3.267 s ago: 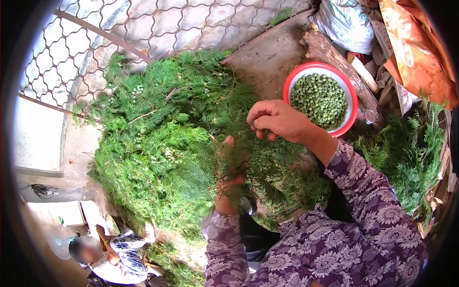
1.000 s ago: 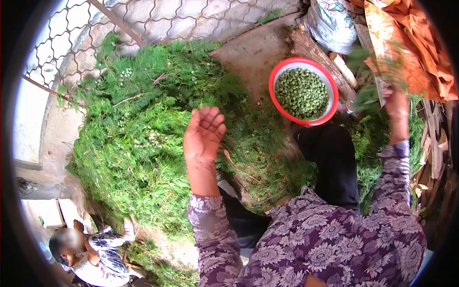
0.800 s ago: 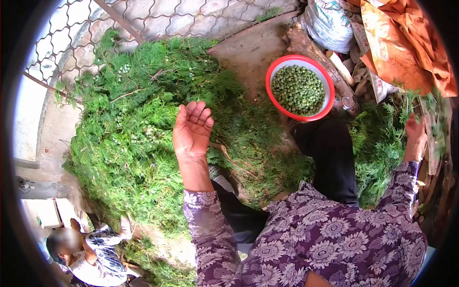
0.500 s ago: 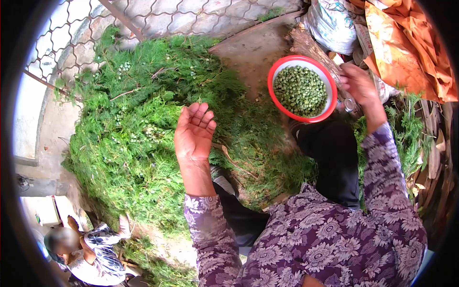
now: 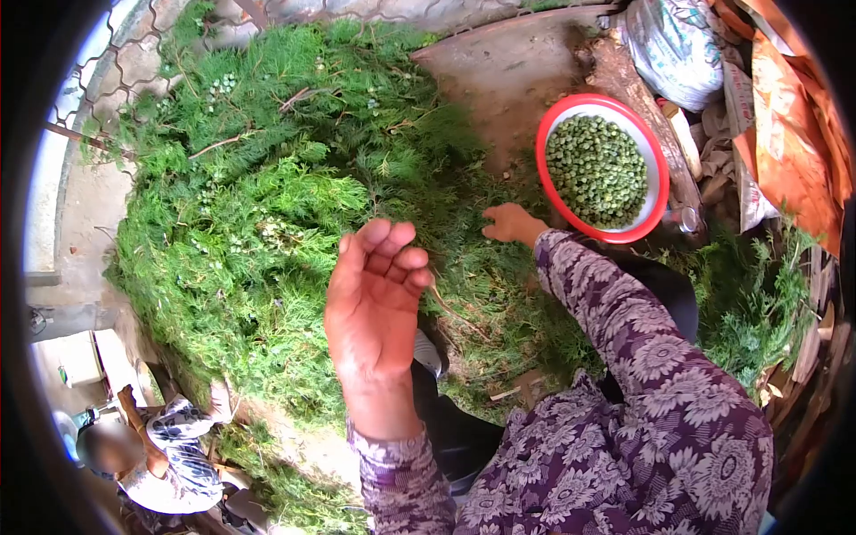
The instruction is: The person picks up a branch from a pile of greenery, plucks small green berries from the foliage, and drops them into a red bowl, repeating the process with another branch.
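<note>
My left hand (image 5: 373,312) is raised palm up above a large heap of feathery green conifer branches (image 5: 259,214). Its fingers are loosely curled, and I see nothing in the palm. Low over the branches, just left of the basin, my right hand (image 5: 514,223) reaches leftward with its fingertips a little apart and nothing visible in them. A white basin with a red rim (image 5: 542,165) holds many small round green cones (image 5: 596,169). Pale clusters of similar cones (image 5: 218,87) show among the branches.
A log (image 5: 615,71) lies behind the basin, beside a stuffed white sack (image 5: 673,49) and an orange tarp (image 5: 785,134). Split wood (image 5: 816,339) is stacked at right. Wire mesh (image 5: 116,62) borders the far left. Another person (image 5: 174,455) sits at lower left.
My right hand has moved from the basin's right side, across to its left, down over the branches. My left hand's fingers have curled slightly more. The view has shifted a little.
</note>
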Available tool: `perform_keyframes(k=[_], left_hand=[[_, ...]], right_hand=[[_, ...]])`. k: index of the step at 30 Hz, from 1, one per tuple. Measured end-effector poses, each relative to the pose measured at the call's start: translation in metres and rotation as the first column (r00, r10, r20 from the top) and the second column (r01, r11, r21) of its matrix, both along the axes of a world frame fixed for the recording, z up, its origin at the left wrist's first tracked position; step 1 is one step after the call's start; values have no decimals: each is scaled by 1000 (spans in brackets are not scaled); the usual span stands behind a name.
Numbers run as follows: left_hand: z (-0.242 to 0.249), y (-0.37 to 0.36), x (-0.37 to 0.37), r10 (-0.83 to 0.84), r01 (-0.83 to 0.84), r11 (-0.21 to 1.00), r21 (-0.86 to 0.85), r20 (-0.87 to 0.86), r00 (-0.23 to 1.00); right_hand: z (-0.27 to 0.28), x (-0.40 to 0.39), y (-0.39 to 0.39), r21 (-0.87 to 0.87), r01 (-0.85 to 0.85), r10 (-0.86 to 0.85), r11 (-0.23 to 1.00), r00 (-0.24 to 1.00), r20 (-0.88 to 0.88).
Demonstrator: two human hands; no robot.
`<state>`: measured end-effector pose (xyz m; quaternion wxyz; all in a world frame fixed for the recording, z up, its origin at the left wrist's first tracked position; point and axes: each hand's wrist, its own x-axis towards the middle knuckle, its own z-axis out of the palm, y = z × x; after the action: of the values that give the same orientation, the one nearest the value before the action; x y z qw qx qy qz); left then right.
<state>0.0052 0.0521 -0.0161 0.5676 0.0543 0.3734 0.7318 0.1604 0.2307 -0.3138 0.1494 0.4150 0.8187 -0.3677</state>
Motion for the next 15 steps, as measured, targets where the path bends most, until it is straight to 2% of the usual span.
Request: perform_keyframes(k=[1,2,4,6,8,10,12,15], left_hand=[[-2,-2,-3,3,-3,1000,20,6,1000],[-3,-3,-5,9,-9,1000,9,6,1000],[-2,-3,-6,24,-25,999,24,12,1000],[0,0,-5,37,-37,999,9,1,999],[2,2,-3,67,-67,996,-59,3,998],[2,4,-2,72,-72,995,-63,-5,997],[3,5,-2,50,-49,998,-45,14,999],[0,3,-2,22,-21,1000,-13,44,999]], right_hand=[[-11,-5,-5,-150,45,-32,988,995,92],[-6,-10,-12,-161,39,-25,986,995,93],[11,-18,-23,-177,110,-64,978,967,246],[5,-18,-26,-176,115,-73,978,971,229],[-17,-13,-26,-219,256,-202,942,949,241],[-32,-5,-17,-208,246,-188,947,946,262],[-46,6,-4,-211,54,-21,976,988,156],[13,19,11,-246,75,-49,966,993,109]])
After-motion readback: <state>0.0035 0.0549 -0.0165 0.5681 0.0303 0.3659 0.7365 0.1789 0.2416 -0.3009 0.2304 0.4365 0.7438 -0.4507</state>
